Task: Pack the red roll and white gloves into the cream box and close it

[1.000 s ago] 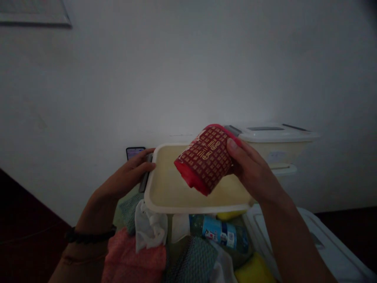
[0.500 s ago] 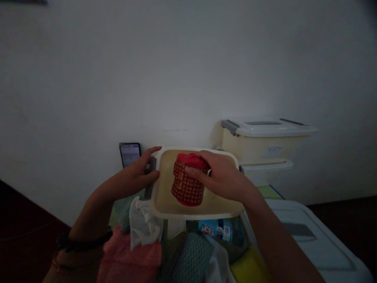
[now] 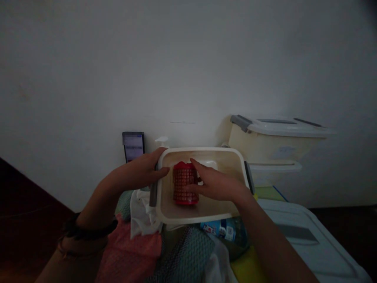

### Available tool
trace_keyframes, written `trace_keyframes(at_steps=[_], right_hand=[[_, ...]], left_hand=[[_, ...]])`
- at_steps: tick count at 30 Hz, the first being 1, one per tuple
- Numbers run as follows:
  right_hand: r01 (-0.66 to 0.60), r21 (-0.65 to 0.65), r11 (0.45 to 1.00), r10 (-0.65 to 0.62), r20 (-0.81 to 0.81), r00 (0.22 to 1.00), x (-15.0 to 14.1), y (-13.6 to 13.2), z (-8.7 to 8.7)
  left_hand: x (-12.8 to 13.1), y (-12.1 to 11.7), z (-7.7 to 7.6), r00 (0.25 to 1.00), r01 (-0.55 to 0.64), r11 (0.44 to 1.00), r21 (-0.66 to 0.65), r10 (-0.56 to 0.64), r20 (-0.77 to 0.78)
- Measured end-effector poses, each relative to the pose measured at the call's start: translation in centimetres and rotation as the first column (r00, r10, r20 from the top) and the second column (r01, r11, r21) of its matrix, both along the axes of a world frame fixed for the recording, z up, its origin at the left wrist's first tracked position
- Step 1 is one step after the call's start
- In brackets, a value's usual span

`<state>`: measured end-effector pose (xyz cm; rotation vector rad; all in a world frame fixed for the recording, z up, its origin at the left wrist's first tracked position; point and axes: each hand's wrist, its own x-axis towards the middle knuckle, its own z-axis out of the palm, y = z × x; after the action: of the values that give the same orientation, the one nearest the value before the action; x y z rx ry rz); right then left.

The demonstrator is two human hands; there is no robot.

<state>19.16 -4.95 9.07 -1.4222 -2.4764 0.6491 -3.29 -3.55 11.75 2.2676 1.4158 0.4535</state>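
My left hand [image 3: 147, 167] grips the left rim of a cream plastic storage box [image 3: 203, 220], fingers over the back corner and thumb over the inner edge. Inside the box, left of its middle, is a red roll-shaped bundle [image 3: 185, 182] with a checked gold pattern, standing roughly upright. My right hand [image 3: 210, 182] reaches in from the right and holds the bundle's right side between thumb and fingers. Below the box lie a plastic bottle with a blue label [image 3: 219, 228], a white cloth [image 3: 144, 212], a pink cloth [image 3: 132, 251] and a teal textured cloth [image 3: 191, 255].
A lidded storage box [image 3: 277, 147] is stacked against the wall at the right. Nearer on the right is a large pale lid [image 3: 318, 239] with a grey handle. A phone [image 3: 134, 147] leans on the wall behind my left hand. Something yellow [image 3: 247, 267] lies at the bottom.
My right hand has lowered the red bundle into the box and straightened it from a tilt. The view has shifted slightly. My left hand stays on the box rim.
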Motion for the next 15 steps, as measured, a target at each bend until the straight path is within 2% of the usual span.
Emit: trace_keyframes(at_steps=[5,11,15], right_hand=[[0.111,0.035,0.993,-0.115,0.124,0.986,0.2,0.2,0.0],[0.081,0.0,0.997,-0.081,0.15,0.985,-0.4,0.4,-0.2],[0.036,-0.006,0.999,-0.035,0.062,0.997,-0.9,0.6,-0.9]], left_hand=[[0.0,0.0,0.1,0.999,0.02,1.0,0.004,-0.019,-0.026],[0.3,-0.1,0.1,0.996,-0.018,0.999,0.028,0.02,-0.091],[0.2,-0.1,-0.1,1.0,-0.018,0.999,0.037,0.018,-0.009]])
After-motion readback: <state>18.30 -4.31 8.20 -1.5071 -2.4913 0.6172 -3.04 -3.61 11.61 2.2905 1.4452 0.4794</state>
